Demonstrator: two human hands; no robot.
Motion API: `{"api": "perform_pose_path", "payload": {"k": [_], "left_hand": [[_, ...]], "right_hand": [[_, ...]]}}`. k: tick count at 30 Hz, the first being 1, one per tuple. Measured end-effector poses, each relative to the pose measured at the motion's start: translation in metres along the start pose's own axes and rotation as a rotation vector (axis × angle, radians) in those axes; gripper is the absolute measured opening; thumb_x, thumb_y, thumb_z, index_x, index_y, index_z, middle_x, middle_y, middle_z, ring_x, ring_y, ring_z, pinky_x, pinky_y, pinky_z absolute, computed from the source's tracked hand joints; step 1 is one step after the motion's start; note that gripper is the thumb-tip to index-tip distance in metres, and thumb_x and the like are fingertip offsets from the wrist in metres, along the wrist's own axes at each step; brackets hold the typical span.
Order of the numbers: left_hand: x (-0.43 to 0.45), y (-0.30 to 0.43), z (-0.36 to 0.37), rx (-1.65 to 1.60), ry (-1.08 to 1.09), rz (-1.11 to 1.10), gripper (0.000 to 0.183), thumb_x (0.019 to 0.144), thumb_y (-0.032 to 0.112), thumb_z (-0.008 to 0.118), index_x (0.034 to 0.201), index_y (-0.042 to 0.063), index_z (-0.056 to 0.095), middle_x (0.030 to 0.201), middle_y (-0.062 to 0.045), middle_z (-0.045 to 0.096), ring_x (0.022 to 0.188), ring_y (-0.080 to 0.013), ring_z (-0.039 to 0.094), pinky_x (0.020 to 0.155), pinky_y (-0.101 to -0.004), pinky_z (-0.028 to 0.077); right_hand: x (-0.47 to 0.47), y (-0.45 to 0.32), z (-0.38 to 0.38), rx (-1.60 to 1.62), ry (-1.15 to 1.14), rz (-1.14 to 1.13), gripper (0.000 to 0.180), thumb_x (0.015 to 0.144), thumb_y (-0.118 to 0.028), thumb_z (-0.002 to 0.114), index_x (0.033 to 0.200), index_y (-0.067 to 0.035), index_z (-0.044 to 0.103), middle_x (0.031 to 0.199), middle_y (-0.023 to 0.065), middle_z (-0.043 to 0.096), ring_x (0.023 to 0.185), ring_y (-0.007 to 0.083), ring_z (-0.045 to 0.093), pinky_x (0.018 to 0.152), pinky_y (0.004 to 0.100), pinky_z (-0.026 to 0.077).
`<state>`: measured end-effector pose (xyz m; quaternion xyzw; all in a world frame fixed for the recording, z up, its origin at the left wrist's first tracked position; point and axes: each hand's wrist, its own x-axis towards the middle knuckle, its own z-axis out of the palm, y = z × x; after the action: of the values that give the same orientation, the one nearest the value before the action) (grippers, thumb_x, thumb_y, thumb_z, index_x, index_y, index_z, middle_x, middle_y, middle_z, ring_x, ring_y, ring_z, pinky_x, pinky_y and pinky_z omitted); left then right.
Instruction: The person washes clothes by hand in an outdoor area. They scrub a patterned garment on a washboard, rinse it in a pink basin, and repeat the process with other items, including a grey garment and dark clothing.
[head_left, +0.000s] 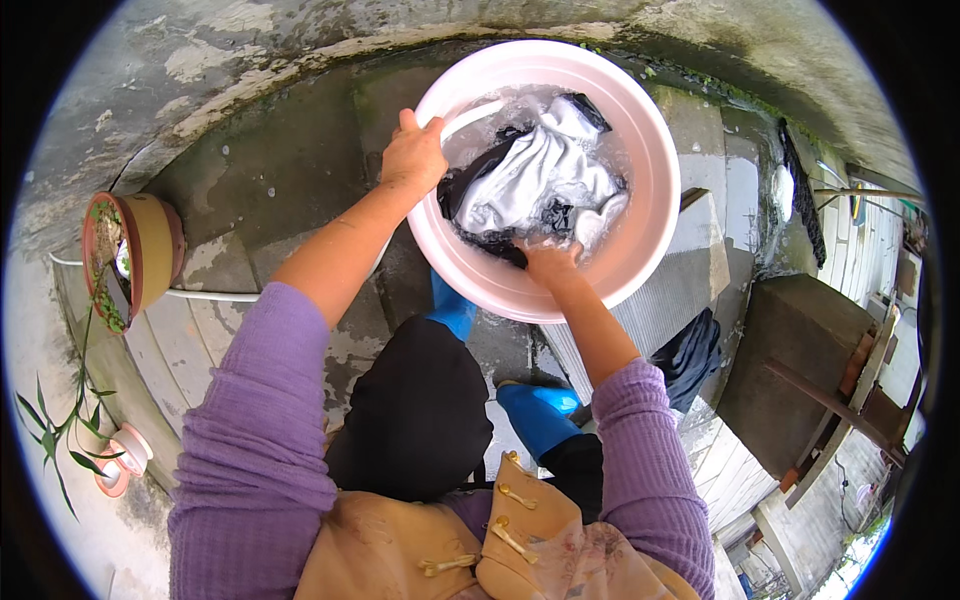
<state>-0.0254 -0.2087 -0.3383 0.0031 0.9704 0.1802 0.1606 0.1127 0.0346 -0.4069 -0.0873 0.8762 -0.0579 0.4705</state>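
Observation:
A pale pink plastic basin (652, 187) holds water and wet laundry. White cloth (517, 180) and black cloth (472, 180) lie bunched together there, partly under water. At the basin's left rim, my left hand (415, 156) is closed around a white hose (474, 116), whose end reaches over the water. My right hand (553, 262) is dipped in at the near side, against the laundry. Its fingertips are hidden by water and cloth, so whether they grip anything is unclear.
A ridged washing slab (637, 292) slopes beside the basin, with dark wet cloth (690, 356) at its near right. A potted plant (154, 255) stands left, near the trailing hose. My blue boots (536, 420) are on wet paving. A concrete wall (300, 45) runs behind; a block (795, 352) stands right.

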Motion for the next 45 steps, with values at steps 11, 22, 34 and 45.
{"api": "perform_pose_path", "payload": {"k": [11, 22, 34, 45], "left_hand": [[0.002, 0.005, 0.004, -0.012, 0.036, 0.039, 0.037, 0.081, 0.008, 0.055, 0.117, 0.015, 0.057, 0.114, -0.02, 0.045, 0.1, -0.0405, 0.059, 0.079, -0.0483, 0.053], [-0.001, -0.006, 0.004, -0.045, 0.031, 0.01, 0.034, 0.084, 0.01, 0.054, 0.117, 0.014, 0.058, 0.119, -0.017, 0.043, 0.105, -0.0389, 0.057, 0.082, -0.0466, 0.054], [-0.004, 0.003, -0.002, -0.073, 0.006, 0.048, 0.033, 0.086, 0.01, 0.054, 0.118, 0.011, 0.058, 0.119, -0.018, 0.043, 0.108, -0.039, 0.055, 0.085, -0.0464, 0.054], [-0.005, 0.001, -0.005, -0.127, -0.001, 0.046, 0.034, 0.084, 0.006, 0.054, 0.118, 0.011, 0.058, 0.118, -0.019, 0.042, 0.108, -0.0397, 0.054, 0.085, -0.0462, 0.053]], "right_hand": [[0.046, -0.021, 0.019, 0.067, -0.132, 0.139, 0.052, 0.087, -0.023, 0.056, 0.134, -0.002, 0.051, 0.128, 0.0202, 0.058, 0.116, 0.034, 0.057, 0.095, 0.0487, 0.044], [-0.128, 0.061, -0.05, 0.523, 0.454, 0.193, 0.094, 0.077, -0.043, 0.076, 0.15, -0.011, 0.027, 0.115, 0.029, 0.063, 0.111, 0.0392, 0.061, 0.093, 0.0437, 0.049], [-0.3, 0.023, -0.234, 1.185, 0.961, 0.135, 0.006, 0.087, -0.01, 0.066, 0.091, -0.007, 0.063, 0.071, -0.0043, 0.056, 0.057, 0.0032, 0.044, 0.051, 0.0205, 0.032], [-0.475, -0.021, -0.373, 1.296, 1.821, -0.526, 0.021, 0.088, -0.011, 0.059, 0.099, 0.004, 0.068, 0.107, 0.0211, 0.064, 0.104, 0.0325, 0.06, 0.097, 0.0467, 0.045]]}}
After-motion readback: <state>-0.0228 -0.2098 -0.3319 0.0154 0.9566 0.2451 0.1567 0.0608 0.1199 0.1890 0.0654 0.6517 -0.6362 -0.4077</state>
